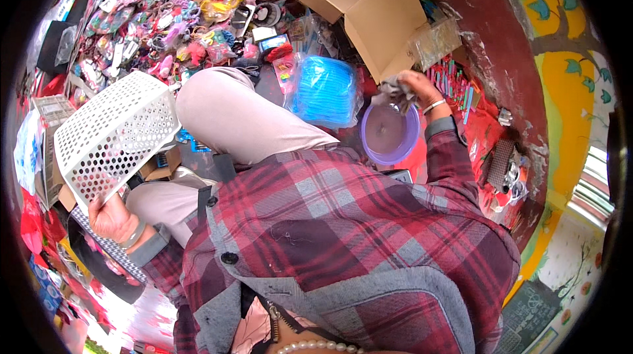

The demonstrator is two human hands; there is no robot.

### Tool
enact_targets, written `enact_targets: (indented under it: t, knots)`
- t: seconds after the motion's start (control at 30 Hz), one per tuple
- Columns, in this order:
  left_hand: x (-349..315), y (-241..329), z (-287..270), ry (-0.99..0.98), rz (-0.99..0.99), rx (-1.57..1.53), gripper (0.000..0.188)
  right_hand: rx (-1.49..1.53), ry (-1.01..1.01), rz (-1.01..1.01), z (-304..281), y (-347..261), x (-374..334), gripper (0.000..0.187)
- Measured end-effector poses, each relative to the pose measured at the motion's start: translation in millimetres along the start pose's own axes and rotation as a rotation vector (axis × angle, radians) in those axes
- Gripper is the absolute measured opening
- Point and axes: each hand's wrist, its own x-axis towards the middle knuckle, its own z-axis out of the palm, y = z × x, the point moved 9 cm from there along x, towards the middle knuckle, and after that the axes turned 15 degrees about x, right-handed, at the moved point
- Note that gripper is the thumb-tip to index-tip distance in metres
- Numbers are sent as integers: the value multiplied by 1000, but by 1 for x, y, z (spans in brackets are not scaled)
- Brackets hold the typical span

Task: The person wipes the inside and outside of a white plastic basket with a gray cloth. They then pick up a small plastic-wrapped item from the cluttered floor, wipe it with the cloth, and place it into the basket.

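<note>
My left hand [113, 221] grips the lower edge of a white perforated plastic basket [115, 133], which is tilted on its side by my left knee. With my right hand [421, 88] I hold a crumpled grey cloth [397, 92] over a purple basin [413, 131]. Greyish liquid stands in the basin. The cloth hangs at the basin's far rim; whether it touches the liquid I cannot tell. My right fingers are closed around the cloth.
An opened cardboard box [382, 21] stands beyond the basin. A bag of blue plastic items [324, 92] lies left of it. Heaped small colourful goods [178, 18] spread across the far left. Coloured sticks [455, 84] lie beside a dark red wall [501, 51].
</note>
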Motion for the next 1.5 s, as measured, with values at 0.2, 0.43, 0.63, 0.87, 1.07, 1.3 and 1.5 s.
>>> enact_targets:
  t: [0.2, 0.43, 0.63, 0.87, 1.07, 1.3, 1.5]
  knots:
    - [-9, 9, 17, -79, 18, -29, 70, -902, 18, 250, -60, 167, 10, 27]
    - [-21, -6, -12, -77, -40, -117, 69, -1255, 59, 254, -155, 298, 40, 35]
    - [-37, 23, 17, -66, 63, -44, 70, -1174, -33, 322, -81, 224, 57, 51]
    - [-67, 66, 59, -36, 364, 298, 57, -634, -227, -540, 172, -91, 77, 25]
    - [-114, 54, 151, -516, 1121, 1596, 34, 293, -887, -191, 378, -210, -4, 55]
    - [-91, 7, 140, -623, 1111, 2025, 12, 153, -992, -109, 532, -190, -22, 88]
    - [-65, -15, 118, -685, 981, 2146, 20, 138, -888, 89, 595, -143, 16, 39]
